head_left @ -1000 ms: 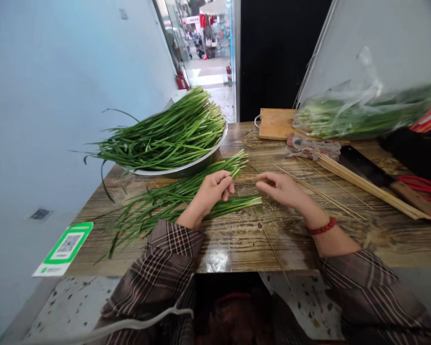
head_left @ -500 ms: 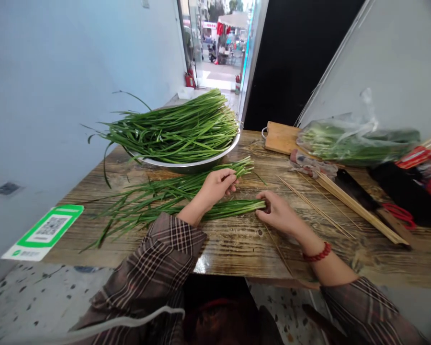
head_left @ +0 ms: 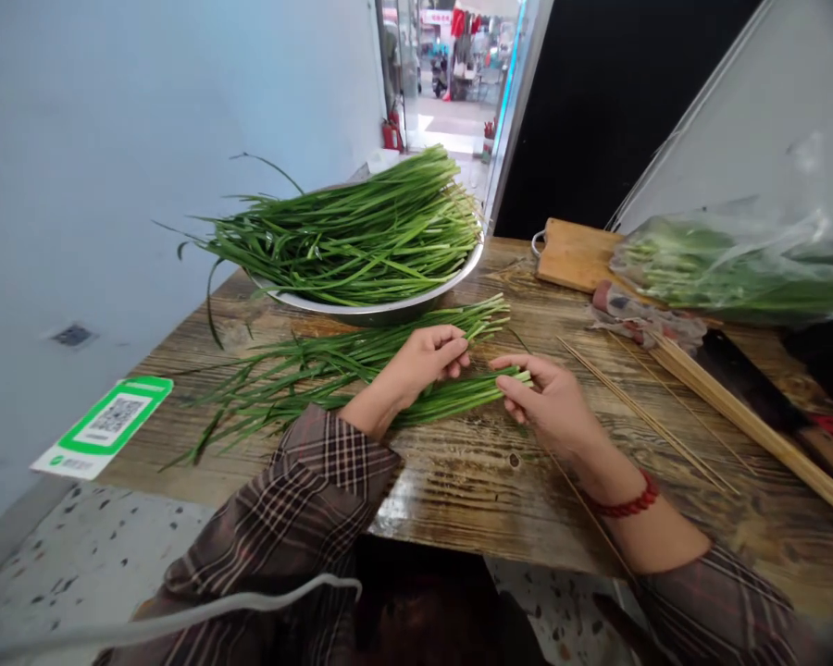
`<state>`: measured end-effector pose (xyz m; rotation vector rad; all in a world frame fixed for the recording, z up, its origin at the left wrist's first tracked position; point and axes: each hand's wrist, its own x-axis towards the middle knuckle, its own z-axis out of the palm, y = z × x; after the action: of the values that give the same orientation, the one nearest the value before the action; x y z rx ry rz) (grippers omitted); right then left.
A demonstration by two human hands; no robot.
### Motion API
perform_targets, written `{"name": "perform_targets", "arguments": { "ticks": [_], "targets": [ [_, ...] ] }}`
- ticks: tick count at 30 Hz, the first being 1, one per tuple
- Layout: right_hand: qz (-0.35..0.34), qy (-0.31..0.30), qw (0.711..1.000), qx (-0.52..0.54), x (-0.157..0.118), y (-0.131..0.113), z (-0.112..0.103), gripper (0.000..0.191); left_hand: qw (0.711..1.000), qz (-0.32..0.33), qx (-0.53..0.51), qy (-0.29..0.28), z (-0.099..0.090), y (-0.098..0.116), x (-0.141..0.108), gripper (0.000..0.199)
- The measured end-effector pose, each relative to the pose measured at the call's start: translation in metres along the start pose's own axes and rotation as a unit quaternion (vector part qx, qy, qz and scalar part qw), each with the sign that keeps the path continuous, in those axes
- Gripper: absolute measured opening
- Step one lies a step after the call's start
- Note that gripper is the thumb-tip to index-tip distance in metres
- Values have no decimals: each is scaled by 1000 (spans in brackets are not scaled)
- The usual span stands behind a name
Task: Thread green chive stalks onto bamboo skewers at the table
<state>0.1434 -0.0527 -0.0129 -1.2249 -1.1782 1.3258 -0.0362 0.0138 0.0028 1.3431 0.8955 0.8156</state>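
Note:
My right hand [head_left: 552, 402] pinches the pale stem ends of a small bunch of garlic chives [head_left: 465, 396] between thumb and fingers. The bunch lies low over the table, its leaves running left behind my left wrist. My left hand [head_left: 430, 365] is closed, thumb against curled fingers, over the stems of a looser pile of garlic chives [head_left: 319, 361]; what it holds, if anything, is hidden. Behind the pile stands a metal basin [head_left: 416, 303] heaped with more garlic chives [head_left: 361, 231]. A thin stick [head_left: 583, 504] slants beneath my right wrist.
Bamboo skewers [head_left: 645, 416] lie loose at right, beside a thicker bundle of skewers [head_left: 750, 416] and a knife [head_left: 756, 384]. Further back are a cutting board [head_left: 576, 254] and a plastic bag of greens [head_left: 742, 264]. A QR-code card [head_left: 104, 425] sits at the table's left edge.
My right thumb and fingers now pinch around the small bunch's stem ends, which are lifted slightly. My left hand stays over the pile. The camera view has shifted, moving the background rightward.

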Motion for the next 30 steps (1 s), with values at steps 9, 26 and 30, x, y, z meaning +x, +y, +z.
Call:
{"name": "perform_targets", "arguments": {
  "ticks": [9,26,30],
  "targets": [
    [-3,11,1000,-2,-7,-10,1,34,999,-11,-6,-33,7,-1,-2,26],
    [-26,23,999,-27,-2,-2,0,29,998,18,47,-44,13,1,-5,24],
    [-25,22,999,-28,-1,0,1,29,996,37,70,-38,13,1,-6,24]
  ]
}}
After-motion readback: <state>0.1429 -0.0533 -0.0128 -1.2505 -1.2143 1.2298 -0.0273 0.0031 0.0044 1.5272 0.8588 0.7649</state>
